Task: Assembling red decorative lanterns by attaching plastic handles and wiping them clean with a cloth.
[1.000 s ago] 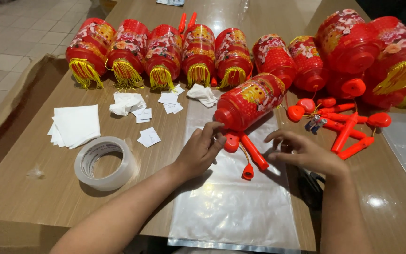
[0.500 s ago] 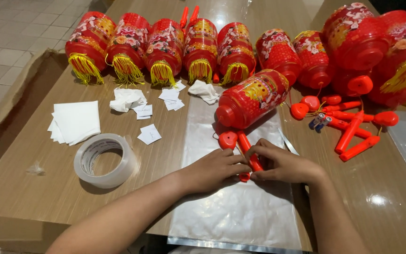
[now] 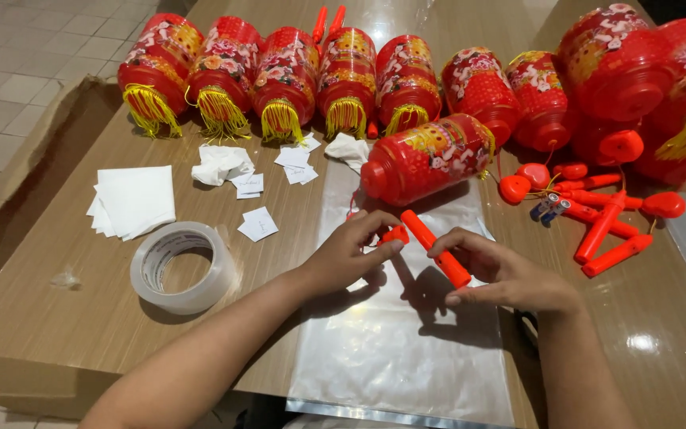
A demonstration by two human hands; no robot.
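My right hand (image 3: 510, 274) pinches an orange plastic stick handle (image 3: 436, 248) that slants over a clear plastic bag (image 3: 402, 334). My left hand (image 3: 348, 253) grips a small orange cap piece (image 3: 395, 234) at the stick's upper end. Just beyond the hands a red lantern (image 3: 430, 157) lies on its side on the bag, its round base toward me.
A row of red lanterns with yellow tassels (image 3: 279, 75) lines the far side of the wooden table (image 3: 57, 318). Loose orange sticks and caps (image 3: 597, 210) lie at right. A tape roll (image 3: 180, 266), white paper sheets (image 3: 132, 199) and paper scraps sit at left.
Both hands came together on the orange stick and cap, then lifted them slightly toward me off the bag. The lying lantern has not moved.
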